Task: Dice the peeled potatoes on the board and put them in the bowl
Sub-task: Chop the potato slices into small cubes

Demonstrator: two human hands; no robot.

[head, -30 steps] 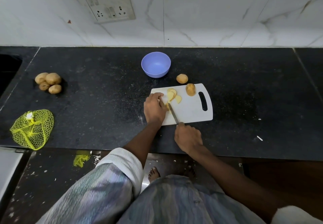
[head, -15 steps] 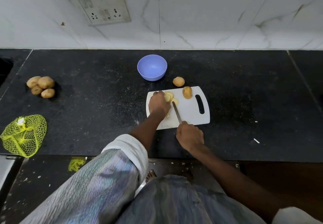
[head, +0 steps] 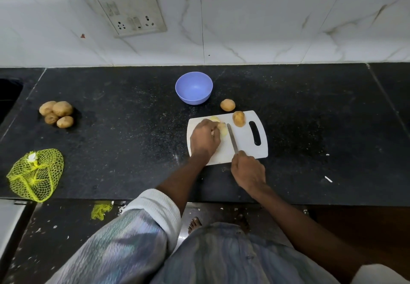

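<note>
Gathered since a second ago, the potato slices sit mid-frame on the board under the left hand, which curls over them, while the right hand grips the knife just right of them, blade pointing toward the empty bowl above.

Lilac bowl, white board
</note>
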